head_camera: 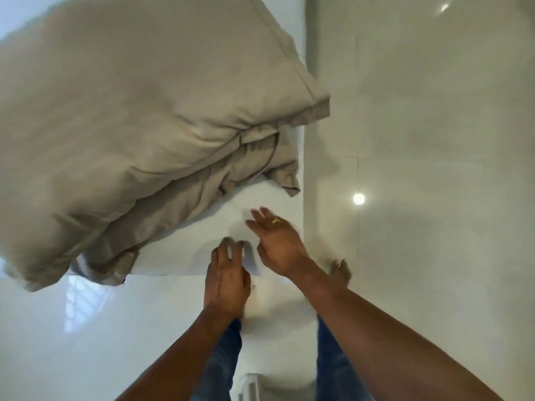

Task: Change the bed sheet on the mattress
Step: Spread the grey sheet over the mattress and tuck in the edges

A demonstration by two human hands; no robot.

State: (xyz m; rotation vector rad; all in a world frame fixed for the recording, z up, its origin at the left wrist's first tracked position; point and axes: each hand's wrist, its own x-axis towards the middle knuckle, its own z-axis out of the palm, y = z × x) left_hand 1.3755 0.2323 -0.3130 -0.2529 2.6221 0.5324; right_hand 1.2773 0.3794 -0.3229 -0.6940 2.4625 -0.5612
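Left hand (228, 274) and right hand (279, 243) apparently touch the white sheet (185, 250).

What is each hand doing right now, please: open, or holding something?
Left hand: fingertips down on the white sheet; a grip cannot be told.
Right hand: open, fingers spread, holding nothing.

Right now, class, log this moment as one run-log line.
left hand on white sheet corner | right hand open above sheet | beige duvet heaped behind
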